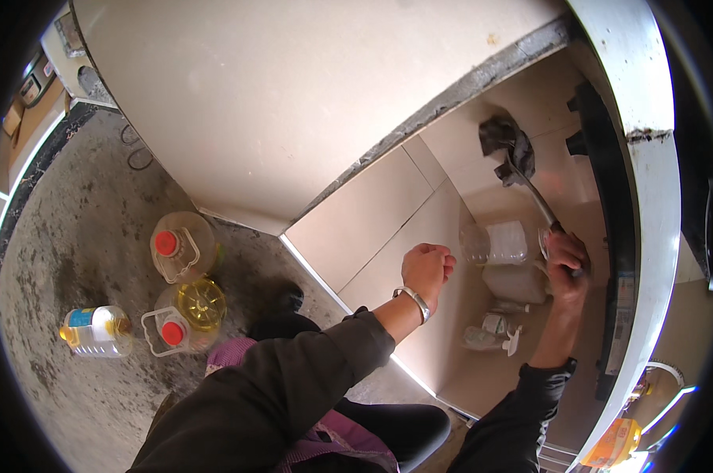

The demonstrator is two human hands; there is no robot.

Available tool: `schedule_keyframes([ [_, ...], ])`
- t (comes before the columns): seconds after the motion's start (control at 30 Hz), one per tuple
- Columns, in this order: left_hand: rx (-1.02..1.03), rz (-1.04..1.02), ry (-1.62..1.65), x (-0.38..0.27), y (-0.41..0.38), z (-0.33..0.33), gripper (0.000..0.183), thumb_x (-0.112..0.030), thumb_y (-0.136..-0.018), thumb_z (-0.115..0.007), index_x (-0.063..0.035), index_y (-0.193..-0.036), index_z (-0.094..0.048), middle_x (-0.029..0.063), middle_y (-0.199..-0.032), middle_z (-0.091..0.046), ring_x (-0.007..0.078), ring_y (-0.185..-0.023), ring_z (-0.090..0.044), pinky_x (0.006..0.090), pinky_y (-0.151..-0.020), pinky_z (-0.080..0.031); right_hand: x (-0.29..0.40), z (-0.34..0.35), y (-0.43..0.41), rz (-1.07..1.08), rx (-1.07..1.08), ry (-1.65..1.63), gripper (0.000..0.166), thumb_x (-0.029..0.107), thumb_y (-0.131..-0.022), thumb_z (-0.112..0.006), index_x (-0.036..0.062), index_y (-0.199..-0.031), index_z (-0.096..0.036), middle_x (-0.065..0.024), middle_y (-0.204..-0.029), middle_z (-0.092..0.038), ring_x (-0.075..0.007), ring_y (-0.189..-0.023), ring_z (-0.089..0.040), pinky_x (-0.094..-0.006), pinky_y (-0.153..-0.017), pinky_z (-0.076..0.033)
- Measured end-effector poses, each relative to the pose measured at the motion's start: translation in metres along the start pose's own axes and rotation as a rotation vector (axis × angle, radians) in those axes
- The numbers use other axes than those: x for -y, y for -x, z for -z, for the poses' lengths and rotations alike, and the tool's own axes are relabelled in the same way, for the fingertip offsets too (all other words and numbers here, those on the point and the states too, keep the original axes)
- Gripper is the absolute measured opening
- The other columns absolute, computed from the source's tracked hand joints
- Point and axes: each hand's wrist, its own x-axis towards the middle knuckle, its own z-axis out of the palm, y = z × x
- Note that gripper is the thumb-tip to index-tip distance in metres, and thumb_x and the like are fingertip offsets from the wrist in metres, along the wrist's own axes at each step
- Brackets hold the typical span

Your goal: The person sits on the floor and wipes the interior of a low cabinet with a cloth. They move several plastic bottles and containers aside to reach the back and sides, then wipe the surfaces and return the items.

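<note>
My right hand [567,263] grips the handle of a long metal rod or tool [536,198] inside the tiled cabinet space [386,213]. A dark, crumpled cloth [507,145] lies against the far end of that tool, by the light tiled wall. With a silver bracelet on its wrist, my left hand [427,266] is raised over the cabinet floor, fingers curled; whether it holds something small is hidden. Close to my right hand lie clear plastic containers [504,242], and below them a clear spray bottle [489,335] with a white trigger.
Two large plastic jugs with red caps [185,245] [173,334] stand on the concrete floor at left, one by yellow oil. A clear bottle with a yellow cap [99,332] lies nearby. A black metal part [610,207] lines the cabinet's right side, behind the white counter edge [658,236].
</note>
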Motion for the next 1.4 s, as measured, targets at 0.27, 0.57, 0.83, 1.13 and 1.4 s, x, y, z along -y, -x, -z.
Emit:
schedule_keyframes([
  [0.27,-0.009,-0.013,-0.017,0.002,0.001,0.0,0.016,-0.003,-0.071,-0.042,-0.0031,-0.083,-0.054,0.0066,-0.075,-0.059,0.0131,-0.064,-0.054,0.0254,-0.059,-0.043,0.007,0.123,-0.083,-0.081,-0.191,0.149,0.005,0.002,-0.081,-0.045,-0.0019,-0.079,-0.042,-0.0043,-0.066,-0.042,-0.0098,-0.047,-0.044,-0.0247,-0.039,-0.037],
  [0.57,-0.021,-0.031,-0.038,0.005,0.0,0.001,0.016,-0.002,-0.071,-0.043,-0.0016,-0.083,-0.054,0.0079,-0.076,-0.06,0.0136,-0.064,-0.055,0.0247,-0.058,-0.043,0.004,0.201,-0.099,-0.09,-0.232,-0.064,0.011,-0.001,-0.077,-0.05,-0.0034,-0.081,-0.04,-0.0045,-0.066,-0.043,-0.0107,-0.048,-0.043,-0.0208,-0.04,-0.037],
  [0.83,-0.015,-0.025,-0.08,0.015,0.007,0.002,0.016,-0.003,-0.073,-0.044,-0.0011,-0.085,-0.055,0.0096,-0.077,-0.061,0.0155,-0.065,-0.056,0.0258,-0.058,-0.045,-0.008,0.251,-0.036,0.069,-0.342,-0.081,0.013,0.002,-0.077,-0.053,-0.0014,-0.083,-0.042,-0.0042,-0.068,-0.043,-0.0102,-0.05,-0.043,-0.0203,-0.04,-0.036],
  [1.13,0.012,-0.045,-0.142,0.023,0.024,0.012,0.015,-0.005,-0.074,-0.045,-0.0014,-0.085,-0.055,0.0096,-0.078,-0.061,0.0153,-0.065,-0.057,0.0258,-0.059,-0.045,-0.106,0.263,0.038,0.054,-0.497,0.081,0.011,0.01,-0.082,-0.05,0.001,-0.08,-0.045,-0.001,-0.062,-0.04,-0.0077,-0.047,-0.036,-0.0193,-0.037,-0.028],
  [1.4,0.008,-0.031,-0.138,0.012,0.033,0.021,0.016,-0.004,-0.074,-0.045,-0.0017,-0.086,-0.055,0.0095,-0.079,-0.061,0.015,-0.067,-0.058,0.0254,-0.06,-0.046,-0.158,0.209,0.091,0.439,-0.95,1.503,0.025,0.008,-0.081,-0.05,0.0042,-0.106,-0.049,-0.0037,-0.06,-0.049,-0.0087,-0.04,-0.045,-0.0221,-0.03,-0.03],
])
